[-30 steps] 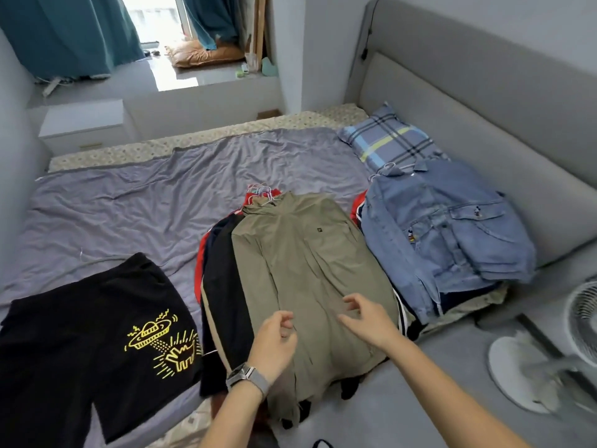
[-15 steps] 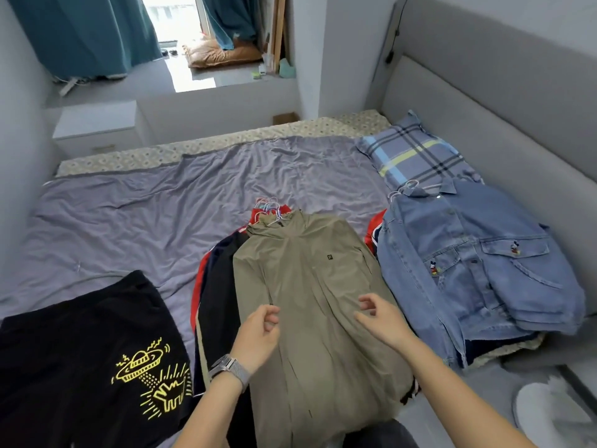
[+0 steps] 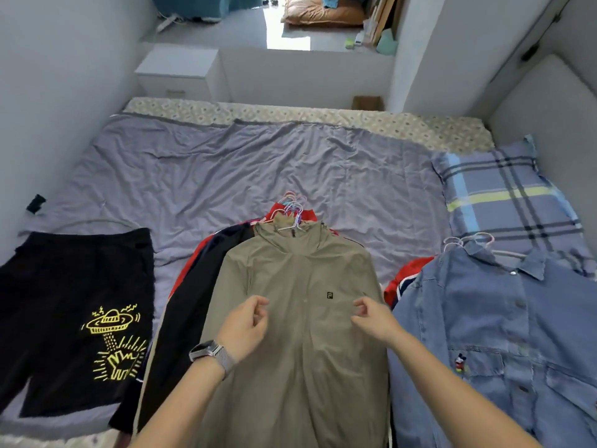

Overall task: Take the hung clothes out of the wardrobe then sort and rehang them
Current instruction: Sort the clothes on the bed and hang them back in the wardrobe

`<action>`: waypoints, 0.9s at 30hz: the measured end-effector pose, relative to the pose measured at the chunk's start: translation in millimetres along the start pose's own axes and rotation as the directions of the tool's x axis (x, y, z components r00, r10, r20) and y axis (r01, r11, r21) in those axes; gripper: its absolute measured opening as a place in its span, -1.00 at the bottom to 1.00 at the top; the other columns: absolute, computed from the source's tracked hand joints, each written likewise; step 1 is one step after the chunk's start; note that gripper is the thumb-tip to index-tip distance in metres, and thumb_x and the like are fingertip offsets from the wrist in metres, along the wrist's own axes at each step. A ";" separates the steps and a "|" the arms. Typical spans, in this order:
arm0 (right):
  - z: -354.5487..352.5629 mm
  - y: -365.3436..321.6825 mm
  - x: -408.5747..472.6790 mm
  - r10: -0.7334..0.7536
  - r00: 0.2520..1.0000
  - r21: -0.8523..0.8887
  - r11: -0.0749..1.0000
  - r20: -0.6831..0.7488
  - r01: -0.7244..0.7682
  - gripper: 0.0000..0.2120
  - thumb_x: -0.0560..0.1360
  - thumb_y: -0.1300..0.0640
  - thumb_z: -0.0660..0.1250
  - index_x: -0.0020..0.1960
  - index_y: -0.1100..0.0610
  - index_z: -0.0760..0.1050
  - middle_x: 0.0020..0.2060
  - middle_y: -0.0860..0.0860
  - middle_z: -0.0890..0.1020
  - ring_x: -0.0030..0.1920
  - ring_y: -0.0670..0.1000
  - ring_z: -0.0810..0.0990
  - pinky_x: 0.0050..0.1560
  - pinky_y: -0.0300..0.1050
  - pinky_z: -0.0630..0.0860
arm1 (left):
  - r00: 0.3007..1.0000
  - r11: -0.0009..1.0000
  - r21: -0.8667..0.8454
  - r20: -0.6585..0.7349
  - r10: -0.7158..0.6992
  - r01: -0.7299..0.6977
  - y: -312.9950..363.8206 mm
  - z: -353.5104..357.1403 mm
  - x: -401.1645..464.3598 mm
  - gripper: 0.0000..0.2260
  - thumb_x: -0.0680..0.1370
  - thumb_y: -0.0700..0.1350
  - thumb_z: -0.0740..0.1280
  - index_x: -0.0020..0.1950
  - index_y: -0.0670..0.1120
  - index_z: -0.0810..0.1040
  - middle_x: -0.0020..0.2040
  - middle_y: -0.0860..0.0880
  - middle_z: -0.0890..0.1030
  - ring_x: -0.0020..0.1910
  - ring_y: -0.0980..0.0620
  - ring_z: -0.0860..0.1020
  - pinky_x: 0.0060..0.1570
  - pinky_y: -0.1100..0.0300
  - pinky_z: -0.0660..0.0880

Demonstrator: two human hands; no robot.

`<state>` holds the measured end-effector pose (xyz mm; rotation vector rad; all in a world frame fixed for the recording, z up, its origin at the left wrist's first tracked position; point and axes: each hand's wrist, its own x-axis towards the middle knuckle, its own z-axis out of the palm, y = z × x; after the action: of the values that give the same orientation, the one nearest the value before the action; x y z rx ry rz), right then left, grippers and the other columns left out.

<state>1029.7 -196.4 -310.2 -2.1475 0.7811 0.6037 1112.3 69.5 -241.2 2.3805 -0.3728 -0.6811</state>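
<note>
An olive zip jacket [image 3: 300, 270] lies on top of a pile of hung clothes in the middle of the bed, with a cluster of pale hanger hooks [image 3: 292, 208] at its collar. Black and red garments [image 3: 200, 286] stick out from under its left side. My left hand [image 3: 244, 324], with a watch on the wrist, and my right hand [image 3: 374, 321] hover over the jacket's chest. Both have loosely curled fingers and hold nothing. A blue denim shirt [image 3: 504, 318] on hangers tops a second pile at the right. Black shorts with a yellow print [image 3: 74, 302] lie flat at the left.
The bed's wrinkled lilac sheet [image 3: 242, 163] stretches beyond the piles. A plaid pillow [image 3: 504, 195] lies by the grey padded headboard [image 3: 549, 108] at the right. A white nightstand [image 3: 177, 69] stands past the far bed edge, and a grey wall runs along the left.
Both hands have moved forward up the olive jacket, from its lower part to its chest. The view has tilted down and shifted closer over the bed.
</note>
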 end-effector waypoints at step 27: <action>13.9 -40.8 256.0 -0.143 0.988 -0.231 0.965 -0.055 0.127 -0.58 0.48 -0.25 0.23 -0.03 0.13 0.43 -0.13 0.01 0.52 0.00 0.05 0.49 -0.01 0.00 0.44 | 0.935 0.930 -0.129 -0.047 -0.352 0.344 -40.0 53.6 101.9 -0.82 0.53 -0.25 0.29 0.05 -0.01 0.43 -0.12 0.08 0.56 -0.16 0.44 0.48 -0.17 0.54 0.37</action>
<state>1235.3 -249.8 -459.5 -2.4214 0.6212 0.5700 1170.5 31.2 -341.2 2.3692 0.1253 -0.7518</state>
